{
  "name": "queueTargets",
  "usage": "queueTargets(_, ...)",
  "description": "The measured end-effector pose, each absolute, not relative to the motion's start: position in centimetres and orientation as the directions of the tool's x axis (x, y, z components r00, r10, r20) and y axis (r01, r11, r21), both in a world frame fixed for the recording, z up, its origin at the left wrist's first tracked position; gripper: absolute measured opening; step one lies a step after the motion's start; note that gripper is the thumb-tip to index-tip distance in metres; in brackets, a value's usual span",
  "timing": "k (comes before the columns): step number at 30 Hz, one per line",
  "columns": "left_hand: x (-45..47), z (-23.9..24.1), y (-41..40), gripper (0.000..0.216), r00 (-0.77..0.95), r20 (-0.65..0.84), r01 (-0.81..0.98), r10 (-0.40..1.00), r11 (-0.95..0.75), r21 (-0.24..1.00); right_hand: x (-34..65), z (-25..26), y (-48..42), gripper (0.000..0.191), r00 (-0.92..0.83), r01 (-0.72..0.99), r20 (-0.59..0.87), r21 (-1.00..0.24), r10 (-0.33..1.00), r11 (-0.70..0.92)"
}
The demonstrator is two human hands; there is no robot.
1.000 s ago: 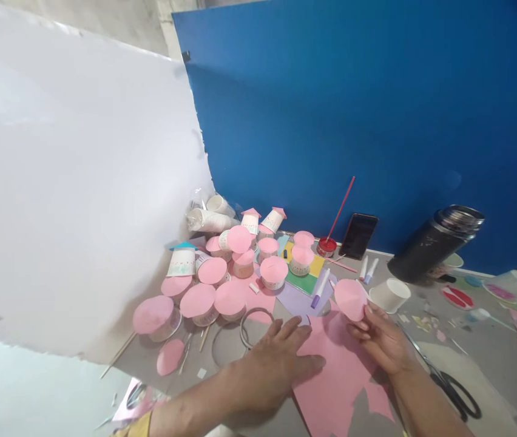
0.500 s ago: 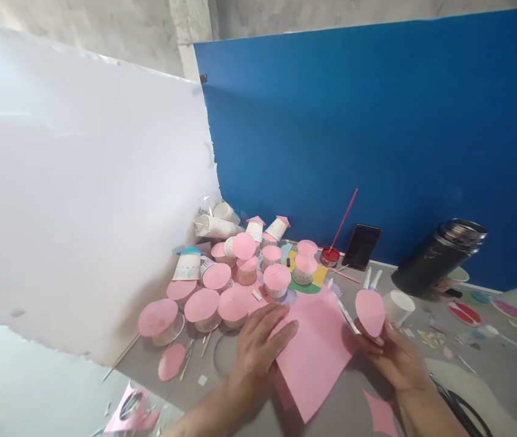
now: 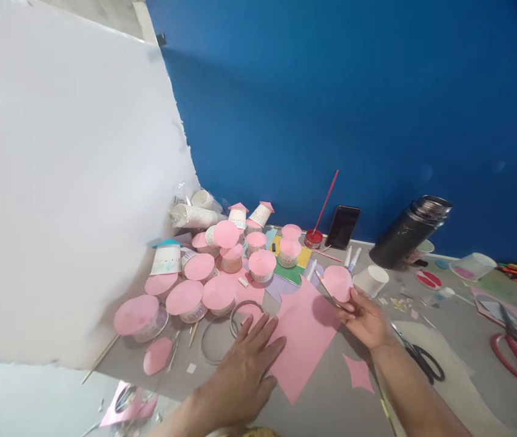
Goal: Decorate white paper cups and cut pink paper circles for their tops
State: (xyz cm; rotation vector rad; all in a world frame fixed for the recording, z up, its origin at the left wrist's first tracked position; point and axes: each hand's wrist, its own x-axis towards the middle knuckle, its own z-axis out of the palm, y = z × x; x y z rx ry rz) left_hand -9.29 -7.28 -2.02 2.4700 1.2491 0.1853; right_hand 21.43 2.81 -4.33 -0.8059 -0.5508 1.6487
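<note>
My left hand point(image 3: 247, 370) lies with spread fingers along the left edge of a pink paper sheet point(image 3: 308, 334). Beyond its fingertips is a grey ring point(image 3: 232, 321), with a second thin ring point(image 3: 206, 346) beside it. My right hand point(image 3: 368, 321) pinches a round pink paper disc point(image 3: 337, 282) above the sheet's right side. A slim pencil-like stick point(image 3: 326, 289) is also in that hand, slanting across the disc's left edge. Several small paper cups topped with pink discs point(image 3: 184, 297) crowd the table to the left.
A black flask point(image 3: 406, 233), a phone point(image 3: 343, 227) and a red tin point(image 3: 314, 238) stand along the blue panel point(image 3: 331, 91). A white cup point(image 3: 371, 281) is just beyond my right hand. Black-handled scissors point(image 3: 425, 361) and red-handled scissors point(image 3: 513, 352) lie at right.
The view has turned right and down. My left hand has slid off the pink sheet's upper part towards its left edge. The disc in my right hand now faces me more fully.
</note>
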Motion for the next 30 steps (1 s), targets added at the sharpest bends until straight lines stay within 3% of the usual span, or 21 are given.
queueTargets(3, -8.3, -2.7, -7.4, 0.074, 0.616, -0.109, 0.747, 0.78, -0.535, 0.394, 21.5, -4.3, 2.8, 0.039, -0.095, -0.638, -0.215, -0.736, 0.972, -0.225)
queueTargets(10, -5.2, -4.7, -6.4, 0.075, 0.628, -0.02, 0.722, 0.778, -0.573, 0.387, 20.7, -4.5, 2.5, 0.04, -0.141, -0.581, -0.232, -0.768, 0.963, -0.27)
queueTargets(15, -5.3, -3.7, -7.3, 0.05, 0.636, 0.153, 0.669, 0.756, -0.64, 0.377, 20.2, -4.6, 2.3, 0.036, -0.203, -0.519, -0.271, -0.785, 0.941, -0.339)
queueTargets(17, -6.2, -3.3, -7.9, 0.051, 0.468, 0.292, 0.732, 0.834, -0.551, 0.401, 20.2, -4.8, 2.3, 0.034, -0.227, -0.489, -0.301, -0.787, 0.926, -0.376)
queueTargets(19, -7.4, -2.7, -8.1, 0.055, 0.179, 0.353, 0.825, 0.918, -0.336, 0.456, 20.2, -5.0, 2.3, 0.034, -0.24, -0.472, -0.327, -0.783, 0.914, -0.404)
queueTargets(21, -8.4, -2.0, -7.6, 0.055, -0.022, 0.273, 0.863, 0.962, -0.119, 0.491, 20.2, -5.1, 2.4, 0.036, -0.24, -0.466, -0.339, -0.782, 0.91, -0.414)
queueTargets(24, -8.9, -0.8, -6.2, 0.043, -0.062, 0.084, 0.85, 0.995, 0.008, 0.527, 20.2, -4.9, 2.4, 0.038, -0.229, -0.46, -0.335, -0.79, 0.914, -0.405)
queueTargets(27, -8.2, -0.4, -5.1, 0.024, 0.021, 0.053, 0.855, 0.998, -0.046, 0.516, 20.3, -4.5, 2.4, 0.039, -0.217, -0.438, -0.298, -0.821, 0.929, -0.366)
queueTargets(30, -7.4, -0.6, -4.8, 0.026, 0.108, 0.307, 0.846, 0.946, -0.249, 0.471, 20.3, -4.2, 2.4, 0.041, -0.225, -0.393, -0.268, -0.855, 0.937, -0.339)
